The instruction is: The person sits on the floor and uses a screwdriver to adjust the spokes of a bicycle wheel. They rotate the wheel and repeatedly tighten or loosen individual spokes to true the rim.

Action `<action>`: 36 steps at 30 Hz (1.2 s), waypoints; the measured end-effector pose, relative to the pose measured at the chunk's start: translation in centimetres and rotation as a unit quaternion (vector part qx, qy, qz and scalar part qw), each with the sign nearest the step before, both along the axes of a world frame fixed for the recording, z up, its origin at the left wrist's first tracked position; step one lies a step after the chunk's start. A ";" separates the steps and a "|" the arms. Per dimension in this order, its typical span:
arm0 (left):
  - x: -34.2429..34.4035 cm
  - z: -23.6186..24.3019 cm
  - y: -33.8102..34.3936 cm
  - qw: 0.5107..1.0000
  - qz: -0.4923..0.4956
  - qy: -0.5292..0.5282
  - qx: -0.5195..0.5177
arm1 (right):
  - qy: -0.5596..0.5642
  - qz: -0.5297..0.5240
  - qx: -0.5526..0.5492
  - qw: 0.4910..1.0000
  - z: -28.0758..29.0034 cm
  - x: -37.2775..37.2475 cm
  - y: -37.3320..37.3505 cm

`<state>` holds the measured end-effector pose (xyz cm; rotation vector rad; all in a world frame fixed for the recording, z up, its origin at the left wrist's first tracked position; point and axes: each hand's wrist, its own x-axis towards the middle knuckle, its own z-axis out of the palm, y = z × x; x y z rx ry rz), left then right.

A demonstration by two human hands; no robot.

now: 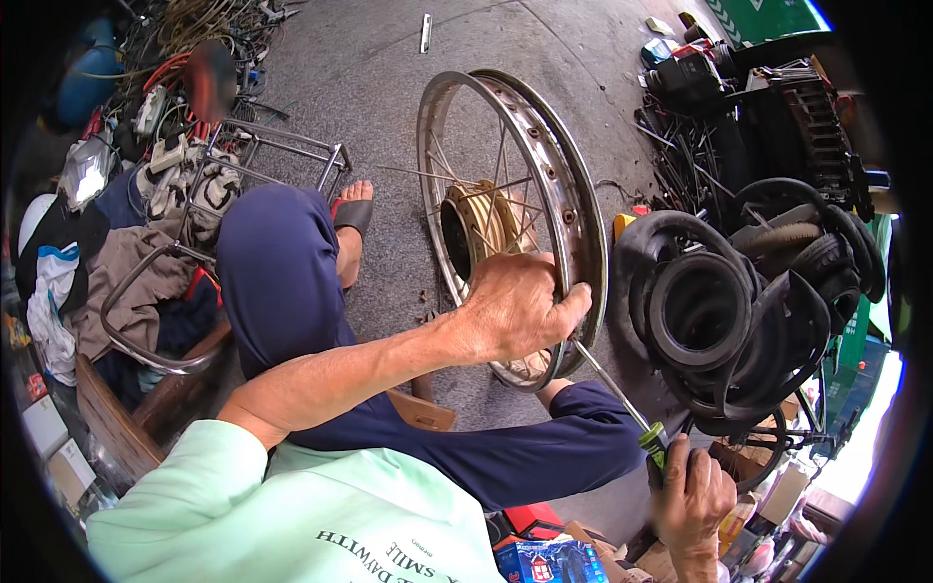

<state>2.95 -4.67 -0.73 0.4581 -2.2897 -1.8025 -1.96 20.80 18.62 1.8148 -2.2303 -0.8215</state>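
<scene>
A spoked metal wheel rim (pixel 573 216) stands upright on the floor before me, with a pale brass-coloured hub (pixel 496 225) in its middle. Several thin spokes run between hub and rim, and one long spoke (pixel 413 173) sticks out to the left. My left hand (pixel 520 306) is closed around the near part of the rim, its thumb at the outer edge. My right hand (pixel 695 496) grips a screwdriver (pixel 612 385) by its green handle. The screwdriver's shaft slants up to the rim beside my left thumb; its tip is hard to make out there.
Black rubber tyres and tubes (pixel 700 301) are heaped to the right, below a scatter of metal rods (pixel 671 155). On the left are a metal-tube frame (pixel 282 151), clothes (pixel 136 282) and tangled cables (pixel 185 29). Boxes (pixel 549 562) lie near my lap.
</scene>
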 end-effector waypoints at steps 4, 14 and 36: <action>0.0 -0.2 -0.1 1.000 -0.006 0.000 -0.001 | -0.138 -0.083 -0.088 0.983 0.6 0.8 -1.3; -0.6 -1.1 0.3 0.979 -0.052 0.018 0.197 | -0.529 -0.635 -0.155 0.541 1.2 -0.5 -1.3; -1.1 -1.3 0.0 0.960 -0.068 0.038 0.271 | -0.509 -0.668 -0.196 0.506 0.9 -1.7 -0.6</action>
